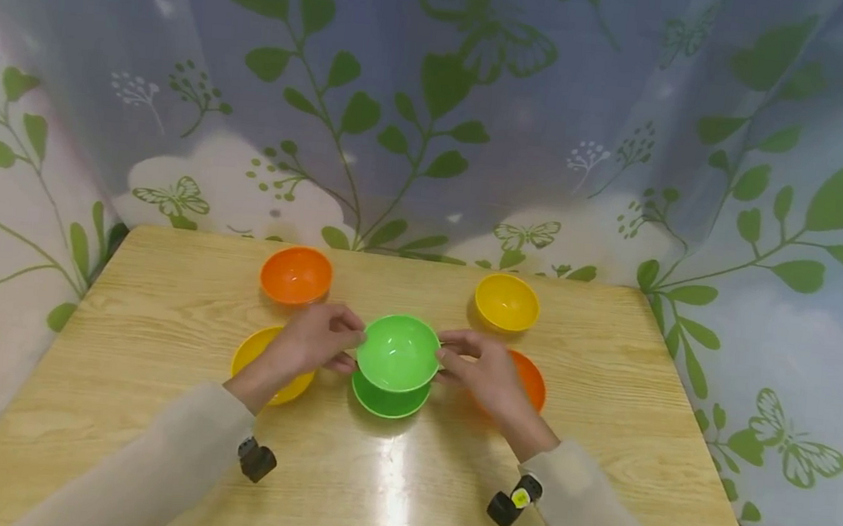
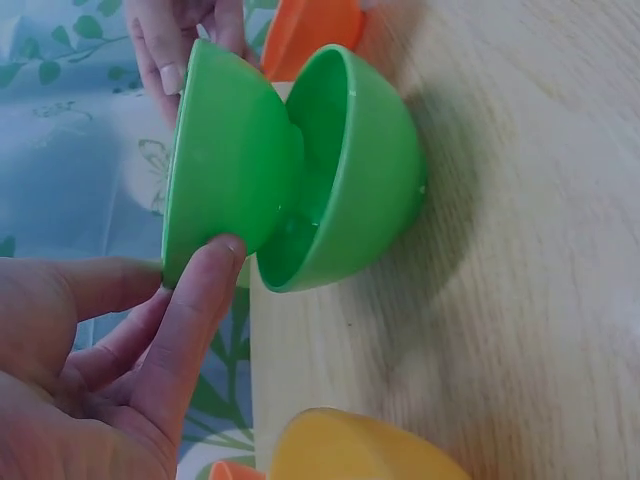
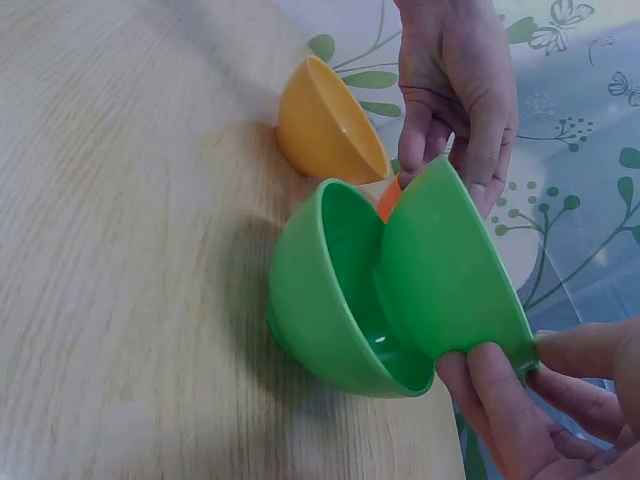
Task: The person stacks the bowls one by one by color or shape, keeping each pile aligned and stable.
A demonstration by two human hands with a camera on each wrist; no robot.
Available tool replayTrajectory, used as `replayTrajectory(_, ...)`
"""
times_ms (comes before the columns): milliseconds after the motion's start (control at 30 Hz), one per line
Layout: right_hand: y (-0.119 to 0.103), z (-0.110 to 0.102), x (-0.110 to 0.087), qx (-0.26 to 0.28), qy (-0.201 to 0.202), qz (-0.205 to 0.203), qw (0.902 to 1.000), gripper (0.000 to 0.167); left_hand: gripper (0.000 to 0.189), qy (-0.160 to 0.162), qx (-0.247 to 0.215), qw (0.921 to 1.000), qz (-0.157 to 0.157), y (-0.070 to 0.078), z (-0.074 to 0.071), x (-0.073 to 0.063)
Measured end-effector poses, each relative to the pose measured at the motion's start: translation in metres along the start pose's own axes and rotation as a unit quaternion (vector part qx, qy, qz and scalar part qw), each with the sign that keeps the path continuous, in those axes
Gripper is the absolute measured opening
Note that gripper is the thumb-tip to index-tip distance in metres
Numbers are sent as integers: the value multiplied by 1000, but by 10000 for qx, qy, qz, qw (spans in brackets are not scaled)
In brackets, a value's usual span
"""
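Both hands hold one green bowl point(image 1: 398, 353) by opposite sides of its rim. My left hand point(image 1: 319, 339) pinches the left side between thumb and fingers, and my right hand point(image 1: 483, 369) pinches the right side. Beneath it a second green bowl point(image 1: 390, 402) stands upright on the table. In the left wrist view the held bowl point(image 2: 225, 165) has its base dipping into the mouth of the lower bowl point(image 2: 375, 185). The right wrist view shows the held bowl point(image 3: 450, 275) tilted relative to the lower bowl point(image 3: 310, 300), its base partly inside that rim.
An orange bowl point(image 1: 296, 275) stands at the back left, a yellow bowl point(image 1: 507, 302) at the back right. Beside my left wrist is another yellow bowl point(image 1: 252, 348); another orange bowl point(image 1: 531, 383) is partly behind my right hand. A patterned curtain point(image 1: 414, 170) borders the wooden table point(image 1: 161, 315).
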State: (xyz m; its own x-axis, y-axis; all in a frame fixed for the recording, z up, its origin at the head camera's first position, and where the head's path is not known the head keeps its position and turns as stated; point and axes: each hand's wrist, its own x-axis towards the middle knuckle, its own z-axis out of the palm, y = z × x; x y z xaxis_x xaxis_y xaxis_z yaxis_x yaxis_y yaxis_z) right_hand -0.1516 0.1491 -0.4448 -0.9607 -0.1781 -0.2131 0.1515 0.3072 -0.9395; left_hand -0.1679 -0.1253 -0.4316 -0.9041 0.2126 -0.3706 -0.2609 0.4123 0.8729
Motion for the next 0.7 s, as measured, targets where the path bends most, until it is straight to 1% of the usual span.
replayTrajectory(133,3,2,-1,-118,34,69,9999,32,24,11,119,9999,-47,-4,3,0)
replayTrajectory(333,6,5,-4,-325,171,402,9985,28,20,49,358,9993,27,-8,5,0)
replayTrajectory(500,8,9,-6,-516,239,489,9972,26,18,74,567,9984,-5,-10,7,-1)
replayTrajectory(700,10,11,-7,-573,294,532,9965,26,18,45,597,9982,-18,-12,8,-1)
